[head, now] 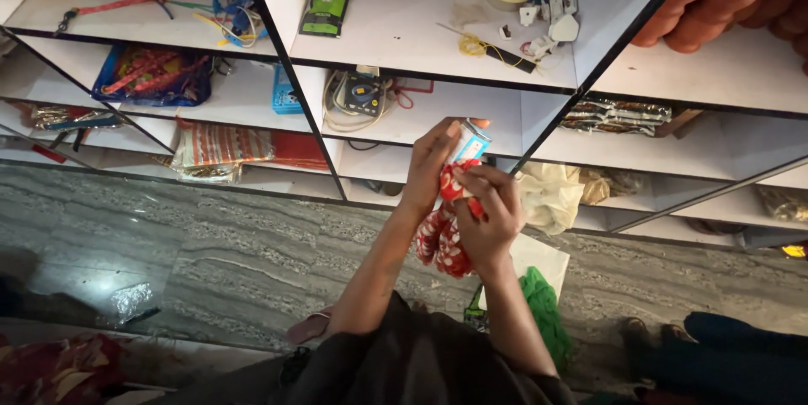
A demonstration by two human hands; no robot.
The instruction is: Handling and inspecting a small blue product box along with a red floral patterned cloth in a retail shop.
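- While both hands meet before the white shelves [438,110], the left hand [431,171] pins a small blue-white box [471,144] upright.
- Right hand [491,213] bunches red patterned cloth [444,237] against it, steadying both.

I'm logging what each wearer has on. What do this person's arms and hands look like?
Both forearms are bare to the elbow, with no gloves, watch or bangles visible. The left hand and right hand show no rings that can be made out. A dark garment covers the upper arms and body.

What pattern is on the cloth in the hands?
Red cloth with white flower-like print, seen in the head view.
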